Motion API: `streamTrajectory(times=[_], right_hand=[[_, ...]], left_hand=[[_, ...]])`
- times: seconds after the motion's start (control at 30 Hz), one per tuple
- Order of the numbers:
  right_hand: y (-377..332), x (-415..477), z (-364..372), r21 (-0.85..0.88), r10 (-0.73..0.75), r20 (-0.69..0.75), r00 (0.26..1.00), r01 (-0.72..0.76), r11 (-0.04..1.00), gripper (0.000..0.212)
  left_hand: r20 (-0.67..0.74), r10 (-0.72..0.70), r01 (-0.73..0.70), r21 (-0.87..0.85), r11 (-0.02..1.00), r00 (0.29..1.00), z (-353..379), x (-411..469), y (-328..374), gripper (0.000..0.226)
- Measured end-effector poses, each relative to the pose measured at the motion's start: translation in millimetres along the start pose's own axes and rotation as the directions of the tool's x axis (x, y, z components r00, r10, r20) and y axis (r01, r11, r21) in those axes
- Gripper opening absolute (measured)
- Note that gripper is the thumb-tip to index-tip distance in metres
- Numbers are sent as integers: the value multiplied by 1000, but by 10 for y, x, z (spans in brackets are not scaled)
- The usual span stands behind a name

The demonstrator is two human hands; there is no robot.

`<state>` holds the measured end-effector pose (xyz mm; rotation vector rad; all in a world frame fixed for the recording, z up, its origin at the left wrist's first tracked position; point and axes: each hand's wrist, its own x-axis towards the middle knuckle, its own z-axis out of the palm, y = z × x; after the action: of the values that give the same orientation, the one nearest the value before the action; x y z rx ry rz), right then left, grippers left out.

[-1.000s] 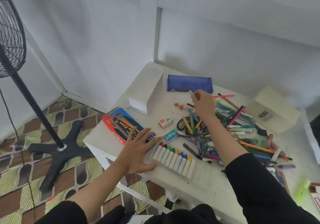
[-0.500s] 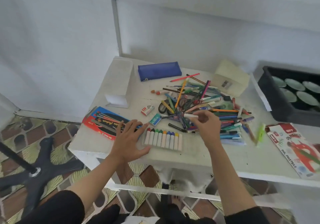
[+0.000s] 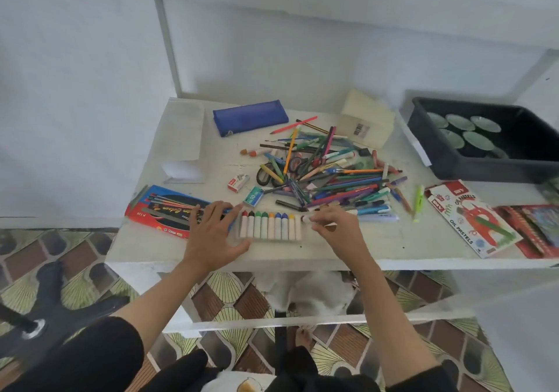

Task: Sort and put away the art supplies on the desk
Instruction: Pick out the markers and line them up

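Left hand [image 3: 211,231] lies flat at the near left of the desk [image 3: 363,249]. Its fingers are spread wide, with the thumb side against the left end of the crayon row [image 3: 269,226]. My guess is it's there to stop the row sliding. Right hand [image 3: 335,225] pinches a crayon [image 3: 306,218] at the row's right end, roughly level with its tip pointing left, probably lining it up for the next slot. The pile [image 3: 332,173] sits just beyond, so reaches are short. The left fingertips overlap the pencil box [image 3: 163,207]. The pouch [image 3: 251,116] is far back and the pastel box [image 3: 472,219] is off right.
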<state>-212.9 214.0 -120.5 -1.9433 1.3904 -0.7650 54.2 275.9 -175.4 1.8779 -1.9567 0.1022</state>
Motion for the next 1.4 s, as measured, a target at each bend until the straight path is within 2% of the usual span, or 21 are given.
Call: streamTrajectory(times=[0.13,0.47,0.6,0.8,1.17,1.3,1.4], right_hand=[[0,-19,60,-158,-28,171,985,56,986,15],[-23,89,70,-235,76,161,984,-36,971,14],[-56,236,19,-261,77,205,976,-21,965,10],[-155,571,-6,-279,57,192,980,-2,960,14],[-498,1532,83,-326,-100,336,937,215,921,19],[-693,1924,167,-406,-172,406,898,345,846,21],[-763,2171,329,-474,-171,468,867,410,780,21]], left_hand=[[15,-4,4,-1,1000,1000,-12,0,11,76],[26,-6,7,-9,1000,1000,-2,1,6,76],[25,-4,4,-15,1000,1000,5,-6,-1,75],[21,-7,7,-15,1000,1000,26,-20,-7,75],[47,-51,53,-53,997,998,38,-33,-7,75],[58,-63,67,-64,996,996,18,-33,7,73],[93,-80,86,-62,994,992,6,-32,15,73]])
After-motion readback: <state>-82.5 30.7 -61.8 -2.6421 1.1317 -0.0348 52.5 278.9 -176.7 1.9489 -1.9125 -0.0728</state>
